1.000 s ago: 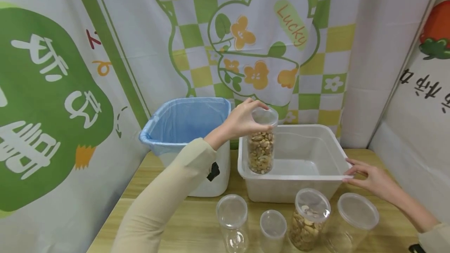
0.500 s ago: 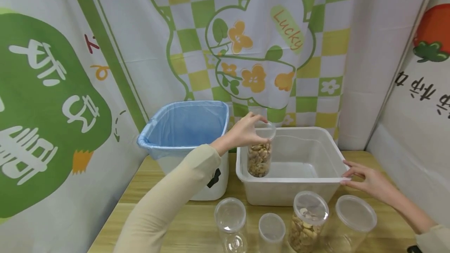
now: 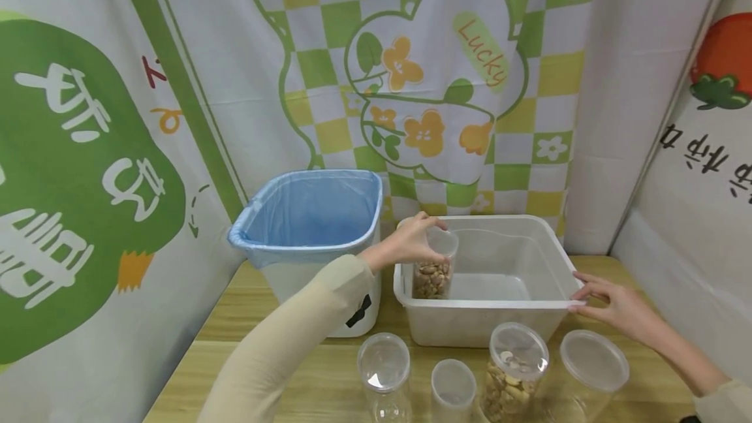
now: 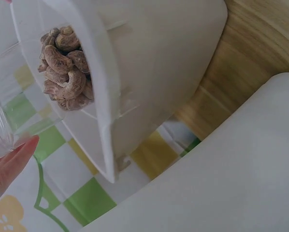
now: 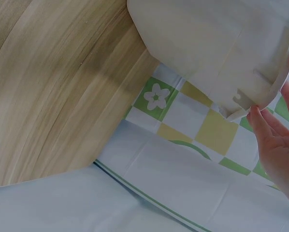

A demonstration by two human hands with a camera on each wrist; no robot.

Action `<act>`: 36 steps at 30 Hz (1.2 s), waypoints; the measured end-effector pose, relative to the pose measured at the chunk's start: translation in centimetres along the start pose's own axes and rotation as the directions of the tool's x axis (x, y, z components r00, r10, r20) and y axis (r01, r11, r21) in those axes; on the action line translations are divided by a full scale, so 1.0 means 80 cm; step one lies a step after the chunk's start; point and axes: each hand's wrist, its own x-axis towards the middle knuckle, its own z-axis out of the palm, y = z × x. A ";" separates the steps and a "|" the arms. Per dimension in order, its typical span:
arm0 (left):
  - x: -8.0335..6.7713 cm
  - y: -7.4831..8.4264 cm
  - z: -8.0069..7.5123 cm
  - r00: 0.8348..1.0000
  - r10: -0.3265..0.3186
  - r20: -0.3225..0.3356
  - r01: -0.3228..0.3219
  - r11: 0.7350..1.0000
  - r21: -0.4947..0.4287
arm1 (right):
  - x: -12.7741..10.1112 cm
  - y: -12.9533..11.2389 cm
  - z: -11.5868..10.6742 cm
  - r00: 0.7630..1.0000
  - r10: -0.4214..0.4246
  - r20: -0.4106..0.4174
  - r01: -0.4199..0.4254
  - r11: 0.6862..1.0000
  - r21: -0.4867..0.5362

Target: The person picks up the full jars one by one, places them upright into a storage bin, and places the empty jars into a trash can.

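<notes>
A: Left hand (image 3: 411, 240)?
B: Curled round the top of a clear jar (image 3: 433, 265) of cashews (image 4: 65, 72), thumb and fingers pinching just under the rim. Jar upright, inside the tub (image 3: 487, 304), tucked into its near-left corner, bottom close to or on the tub floor; cannot tell which.

A: Right hand (image 3: 613, 305)?
B: Fingers straight and slightly spread, resting on the tub's right rim at the near corner. Gripping nothing. Same seen from the right wrist: fingertips (image 5: 260, 121) against the rim's edge.

A: Around the tub?
B: Left of the tub, touching or just beside it, a white bin (image 3: 311, 240) lined with a blue bag. In front of the tub, four lidded clear jars in a row on the table (image 3: 276, 371): an empty one (image 3: 384, 374) at the left, a small empty one (image 3: 452, 389) next, one with nuts (image 3: 514, 371) after that, and a wide one (image 3: 590, 367) at the right, just below the right hand. Behind the tub, a checked green-and-yellow curtain (image 3: 423, 83) with flowers.
</notes>
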 end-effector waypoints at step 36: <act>-0.009 -0.035 0.041 0.975 0.095 0.199 -0.102 0.994 0.027 | -0.002 -0.004 0.002 0.999 -0.022 -0.028 0.022 1.000 -0.008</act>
